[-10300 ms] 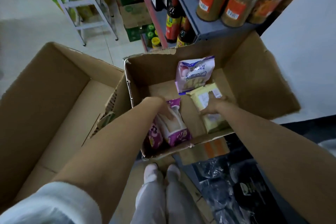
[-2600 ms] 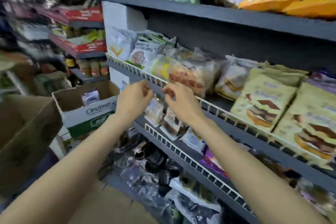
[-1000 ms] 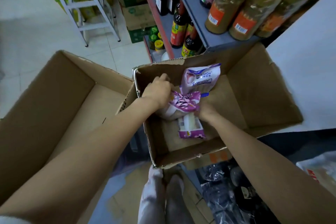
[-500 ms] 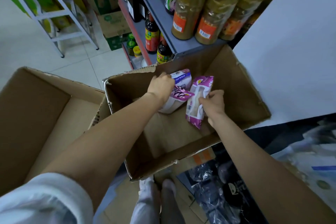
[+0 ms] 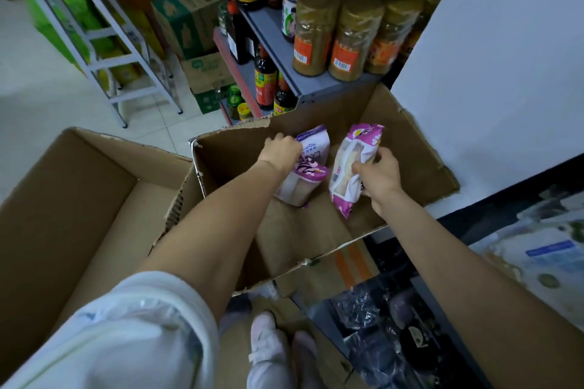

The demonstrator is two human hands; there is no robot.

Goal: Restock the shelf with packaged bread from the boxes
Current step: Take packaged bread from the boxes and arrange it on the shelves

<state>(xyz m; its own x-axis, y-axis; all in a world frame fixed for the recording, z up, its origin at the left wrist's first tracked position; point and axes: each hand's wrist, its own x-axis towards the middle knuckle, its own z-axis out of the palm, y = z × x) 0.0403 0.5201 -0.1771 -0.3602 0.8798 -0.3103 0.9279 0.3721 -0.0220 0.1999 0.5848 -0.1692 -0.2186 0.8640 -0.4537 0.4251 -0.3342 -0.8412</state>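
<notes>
Mid-frame, over the box (image 5: 410,148): right hand (image 5: 380,172) pinching a purple bread pack (image 5: 350,167), now raised clear of the box floor versus half a second back. Left hand (image 5: 281,150) clamped on two more packs (image 5: 305,174), purple one plus a paler one behind. Box floor otherwise bare. Likely the last load; shelf run next.

Both held bread packs (image 5: 354,167) (image 5: 303,178) are white with purple flowered ends. The third pack (image 5: 313,144) is pale lilac. The boxes (image 5: 420,161) are plain brown; far jars (image 5: 313,31) are mustard with orange labels.
</notes>
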